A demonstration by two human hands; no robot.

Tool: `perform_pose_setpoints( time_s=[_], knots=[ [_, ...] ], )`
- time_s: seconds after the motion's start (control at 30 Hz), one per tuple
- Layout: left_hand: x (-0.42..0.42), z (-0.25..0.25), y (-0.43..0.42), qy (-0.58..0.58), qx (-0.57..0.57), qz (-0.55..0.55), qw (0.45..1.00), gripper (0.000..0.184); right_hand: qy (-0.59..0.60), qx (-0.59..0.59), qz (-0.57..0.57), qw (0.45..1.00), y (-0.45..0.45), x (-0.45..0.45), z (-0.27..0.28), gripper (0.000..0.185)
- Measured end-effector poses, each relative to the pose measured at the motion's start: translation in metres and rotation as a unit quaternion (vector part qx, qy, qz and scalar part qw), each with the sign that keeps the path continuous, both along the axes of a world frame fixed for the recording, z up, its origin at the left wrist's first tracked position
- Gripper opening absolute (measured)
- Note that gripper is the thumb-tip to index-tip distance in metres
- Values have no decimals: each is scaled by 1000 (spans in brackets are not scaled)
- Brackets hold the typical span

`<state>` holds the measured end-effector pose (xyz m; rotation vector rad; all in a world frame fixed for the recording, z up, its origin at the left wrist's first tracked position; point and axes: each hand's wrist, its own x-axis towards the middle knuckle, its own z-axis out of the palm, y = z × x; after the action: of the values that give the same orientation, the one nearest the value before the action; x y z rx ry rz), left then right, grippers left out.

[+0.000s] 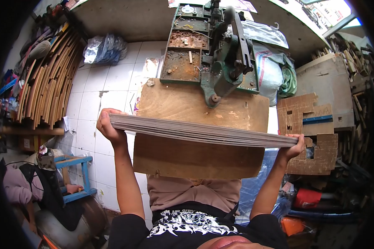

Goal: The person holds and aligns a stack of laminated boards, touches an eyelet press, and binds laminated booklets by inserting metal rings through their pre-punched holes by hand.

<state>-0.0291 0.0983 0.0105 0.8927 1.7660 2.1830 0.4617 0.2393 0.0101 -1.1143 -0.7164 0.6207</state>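
A stack of several thin grey-brown sheets (203, 132) spans the view, edge towards me and sagging slightly. My left hand (110, 125) is closed around its left end, and my right hand (293, 146) grips the right end. Beneath the stack lies a wooden board (199, 159), partly hidden by the sheets. Beyond it stands a green hand-lever machine (228, 74) with a worn metal base. At its left is a green compartment tray (180, 68) holding small loose bits.
Stacked wooden strips (50, 79) lean at far left, above a blue stool frame (85, 176). Cut brown boards (316, 157) lie at right, near a white-and-green sack (274, 70). Clear plastic bags (105, 49) rest on the tiled floor (93, 83). A person sits at lower left.
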Motion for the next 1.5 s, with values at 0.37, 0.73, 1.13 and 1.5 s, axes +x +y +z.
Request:
perform_pose_setpoints(
  time_s=[0.37, 0.73, 1.13, 1.5],
  knots=[
    [1, 2, 3, 7, 4, 13, 1000, 44, 12, -15, 30, 999, 0, 11, -10, 33],
    [-3, -2, 1, 3, -1, -3, 1000, 39, -2, -18, 5, 1000, -3, -2, 2, 38],
    [-4, -3, 1, 13, -6, 2, 1000, 38, -23, 4, 21, 1000, -2, 3, -4, 32],
    [1, 2, 2, -1, -6, 13, 1000, 41, -31, -9, 11, 999, -1, 2, -2, 37]
  ],
)
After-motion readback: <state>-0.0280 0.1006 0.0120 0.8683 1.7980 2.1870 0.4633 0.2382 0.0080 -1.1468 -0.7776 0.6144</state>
